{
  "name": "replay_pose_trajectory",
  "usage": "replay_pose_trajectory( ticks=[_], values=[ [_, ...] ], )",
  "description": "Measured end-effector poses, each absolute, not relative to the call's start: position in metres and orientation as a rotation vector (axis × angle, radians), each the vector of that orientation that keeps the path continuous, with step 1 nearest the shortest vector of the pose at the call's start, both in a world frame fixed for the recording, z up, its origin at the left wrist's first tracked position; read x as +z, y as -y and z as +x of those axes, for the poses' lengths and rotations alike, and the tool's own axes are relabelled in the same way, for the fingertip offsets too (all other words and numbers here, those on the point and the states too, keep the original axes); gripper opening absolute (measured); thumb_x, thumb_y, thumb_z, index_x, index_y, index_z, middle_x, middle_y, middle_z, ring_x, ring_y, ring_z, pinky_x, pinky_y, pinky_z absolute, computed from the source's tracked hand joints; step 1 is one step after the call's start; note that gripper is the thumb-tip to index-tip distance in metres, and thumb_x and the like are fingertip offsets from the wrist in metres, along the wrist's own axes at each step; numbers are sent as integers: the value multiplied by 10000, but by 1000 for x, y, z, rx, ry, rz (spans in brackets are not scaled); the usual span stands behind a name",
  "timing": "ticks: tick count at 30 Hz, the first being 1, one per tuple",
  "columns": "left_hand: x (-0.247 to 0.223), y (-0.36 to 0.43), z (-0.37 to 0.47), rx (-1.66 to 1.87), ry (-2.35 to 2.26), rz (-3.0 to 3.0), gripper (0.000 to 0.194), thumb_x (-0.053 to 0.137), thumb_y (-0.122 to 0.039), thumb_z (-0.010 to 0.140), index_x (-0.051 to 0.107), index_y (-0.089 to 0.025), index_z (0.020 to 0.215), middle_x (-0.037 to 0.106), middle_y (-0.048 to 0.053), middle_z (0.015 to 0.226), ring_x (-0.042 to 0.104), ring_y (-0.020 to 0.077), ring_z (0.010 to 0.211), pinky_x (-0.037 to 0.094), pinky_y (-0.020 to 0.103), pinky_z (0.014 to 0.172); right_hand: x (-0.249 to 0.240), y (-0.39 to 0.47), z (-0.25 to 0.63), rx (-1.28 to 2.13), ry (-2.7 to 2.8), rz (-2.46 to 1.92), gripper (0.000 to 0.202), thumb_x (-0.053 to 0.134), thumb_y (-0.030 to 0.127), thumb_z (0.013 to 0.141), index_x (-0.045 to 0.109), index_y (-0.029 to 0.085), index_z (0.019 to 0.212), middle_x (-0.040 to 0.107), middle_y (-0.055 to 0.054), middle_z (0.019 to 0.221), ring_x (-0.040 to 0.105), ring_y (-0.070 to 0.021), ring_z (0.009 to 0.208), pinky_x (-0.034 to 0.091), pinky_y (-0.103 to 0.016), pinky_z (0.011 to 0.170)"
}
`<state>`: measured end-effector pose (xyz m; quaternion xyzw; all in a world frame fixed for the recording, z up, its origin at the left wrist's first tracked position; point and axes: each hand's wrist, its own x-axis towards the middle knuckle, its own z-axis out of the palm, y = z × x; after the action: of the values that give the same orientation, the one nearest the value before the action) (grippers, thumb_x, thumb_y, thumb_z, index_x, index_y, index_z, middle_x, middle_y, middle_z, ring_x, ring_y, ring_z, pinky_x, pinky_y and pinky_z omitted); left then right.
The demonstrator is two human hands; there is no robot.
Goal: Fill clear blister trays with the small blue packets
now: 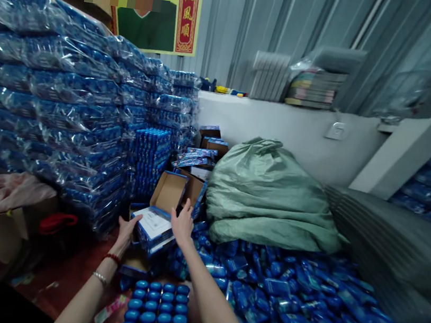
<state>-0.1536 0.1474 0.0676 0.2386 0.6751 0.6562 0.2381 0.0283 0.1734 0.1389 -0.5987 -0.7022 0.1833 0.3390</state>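
A blue cardboard box (154, 224) with a white face lies tilted on other boxes between my hands. My left hand (125, 234) grips its left end, thumb on the white face and the other fingers partly hidden. At its right edge is my right hand (183, 225), fingers stretched upward and thumb apart; whether it presses on the box I cannot tell. Just behind leans an open box (169, 191) with a plain brown inside. Below my hands, nearest to me, stands a block of shiny blue rounded packs (156, 311) in neat rows.
Film-wrapped blue packs (50, 79) are stacked high at left. A large green sack (270, 196) sits by the white wall (301, 125). Loose blue packets (291, 306) cover the floor at right. A pink cloth (2, 193) lies on a carton at left.
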Motion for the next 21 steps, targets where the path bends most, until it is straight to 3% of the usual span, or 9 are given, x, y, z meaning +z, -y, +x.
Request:
replay_pose_trajectory(
  ticks=[4,8,12,16,21],
  values=[
    [75,-157,-147,1747,-1819,581,983,794,-281,590,240,-111,1383,565,173,1176,562,288,1109,430,399,963,136,-176,17,465,1909,-1566,600,406,299,880,226,107,1419,442,-231,1317,624,-304,969,470,-416,797],
    [80,-154,-141,1762,-1726,572,725,789,-216,603,454,-106,1236,654,127,955,660,259,864,517,412,812,128,-177,17,446,1921,-1485,568,375,171,860,261,147,1416,452,-171,1353,630,-267,976,481,-375,809],
    [84,-144,-141,1843,-1634,562,545,764,-178,640,538,-133,1135,669,64,828,668,187,698,551,354,720,122,-174,24,384,1873,-1278,577,348,126,850,268,192,1418,469,-108,1360,592,-224,1069,472,-326,866],
    [97,-135,-139,1932,-1586,524,509,703,-150,710,513,-173,1181,671,52,901,662,146,687,555,303,708,137,-172,30,374,1824,-1092,530,346,160,861,318,180,1389,498,-92,1329,552,-202,1120,454,-301,898],
    [129,-125,-119,2026,-1428,517,484,674,-144,743,496,-196,1190,660,60,1001,668,148,729,565,296,696,183,-169,50,422,1721,-937,425,377,213,860,462,169,1274,607,-83,1125,608,-173,906,467,-273,824]
  ],
)
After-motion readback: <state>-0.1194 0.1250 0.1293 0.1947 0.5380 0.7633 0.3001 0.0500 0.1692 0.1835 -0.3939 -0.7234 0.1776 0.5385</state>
